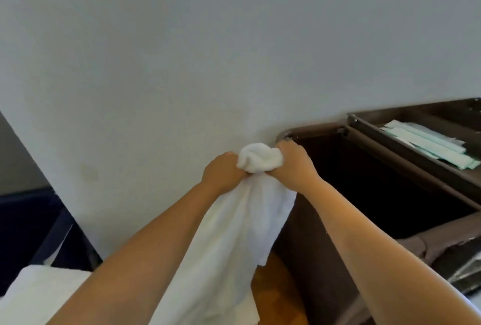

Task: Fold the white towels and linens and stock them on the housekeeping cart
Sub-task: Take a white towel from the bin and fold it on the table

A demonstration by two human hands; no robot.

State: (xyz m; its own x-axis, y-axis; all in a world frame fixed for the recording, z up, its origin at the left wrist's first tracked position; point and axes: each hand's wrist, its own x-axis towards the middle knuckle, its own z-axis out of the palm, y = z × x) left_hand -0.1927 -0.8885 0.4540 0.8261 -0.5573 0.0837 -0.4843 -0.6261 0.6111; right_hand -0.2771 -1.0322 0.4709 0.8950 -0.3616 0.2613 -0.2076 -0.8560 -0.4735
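Note:
A white towel [234, 225] hangs in front of me, its top bunched into a wad between my two fists. My left hand [221, 172] grips the bunched cloth from the left, and my right hand [292, 164] grips it from the right, both held up close to the wall. The rest of the towel drapes down between my forearms. The dark brown housekeeping cart [377, 194] stands just right of my hands, its deep bin open and dark inside.
A pale wall [208, 51] fills the view ahead. Pale green flat packets [429, 145] lie in the cart's upper tray. More white linen [39, 296] lies at the lower left beside a dark blue frame [52, 236]. Wooden floor [276, 290] shows below the towel.

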